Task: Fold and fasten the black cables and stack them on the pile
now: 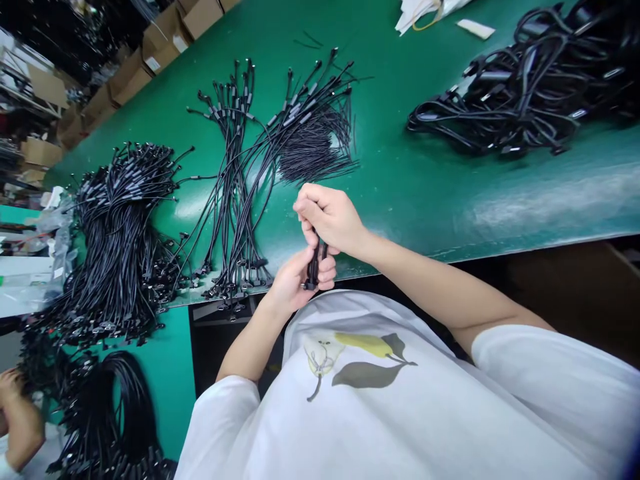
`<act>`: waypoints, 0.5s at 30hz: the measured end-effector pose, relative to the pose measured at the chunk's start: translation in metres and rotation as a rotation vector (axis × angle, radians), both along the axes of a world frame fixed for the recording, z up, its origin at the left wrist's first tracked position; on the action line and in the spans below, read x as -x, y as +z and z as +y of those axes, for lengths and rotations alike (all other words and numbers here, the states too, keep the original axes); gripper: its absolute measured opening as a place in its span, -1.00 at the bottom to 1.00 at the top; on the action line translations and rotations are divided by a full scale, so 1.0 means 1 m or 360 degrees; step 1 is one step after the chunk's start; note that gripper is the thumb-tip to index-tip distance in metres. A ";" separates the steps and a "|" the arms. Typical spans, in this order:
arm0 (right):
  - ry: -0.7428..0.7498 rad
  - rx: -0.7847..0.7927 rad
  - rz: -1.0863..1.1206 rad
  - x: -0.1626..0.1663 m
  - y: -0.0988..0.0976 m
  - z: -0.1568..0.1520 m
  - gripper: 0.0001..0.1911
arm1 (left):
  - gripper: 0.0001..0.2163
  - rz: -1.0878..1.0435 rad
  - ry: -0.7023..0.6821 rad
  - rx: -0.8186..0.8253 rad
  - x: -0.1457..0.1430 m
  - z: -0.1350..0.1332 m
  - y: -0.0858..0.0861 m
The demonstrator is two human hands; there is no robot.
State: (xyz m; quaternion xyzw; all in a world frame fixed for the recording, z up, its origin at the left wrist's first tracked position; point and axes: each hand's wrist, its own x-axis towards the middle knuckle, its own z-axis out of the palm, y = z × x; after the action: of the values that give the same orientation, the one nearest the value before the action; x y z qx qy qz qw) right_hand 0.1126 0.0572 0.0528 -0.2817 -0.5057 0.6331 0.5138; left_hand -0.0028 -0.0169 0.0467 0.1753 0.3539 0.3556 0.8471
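Note:
A folded black cable (313,270) stands upright between my hands at the table's front edge. My left hand (295,283) has its fingers wrapped round the lower part, and a dark connector end shows at the bottom. Just above, my right hand (333,217) is closed at the top of the cable; what its fingertips pinch is hidden. Beyond my hands lies a pile of short thin black ties (310,150). Loose black cables with connectors (237,173) are spread left of it, some crossing over the pile.
A thick heap of black cables (125,220) lies at the left. Coiled, bundled cables (520,87) are piled at the right on the green table (400,180). Cardboard boxes (165,37) line the far edge. Another person's arm (20,420) shows at lower left, near more cables (130,393).

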 end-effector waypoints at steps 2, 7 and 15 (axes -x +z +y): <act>0.0070 0.0276 0.0190 0.003 0.003 0.000 -0.47 | -0.78 0.0007 0.0003 -0.0045 -0.003 -0.001 0.000; 0.0337 0.0721 0.0390 0.003 0.008 0.004 -0.47 | -0.70 0.0051 -0.0090 -0.0130 -0.005 -0.006 0.000; -0.0211 -0.0914 -0.0902 -0.045 0.000 -0.002 -0.71 | -0.63 0.0771 -0.0050 -0.0475 0.017 -0.003 -0.021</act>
State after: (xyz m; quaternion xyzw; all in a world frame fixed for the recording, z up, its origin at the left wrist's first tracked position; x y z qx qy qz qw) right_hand 0.1576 0.0548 0.0532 -0.3222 -0.7643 0.3291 0.4514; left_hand -0.0197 -0.0198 0.0254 0.3835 0.4871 0.3384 0.7080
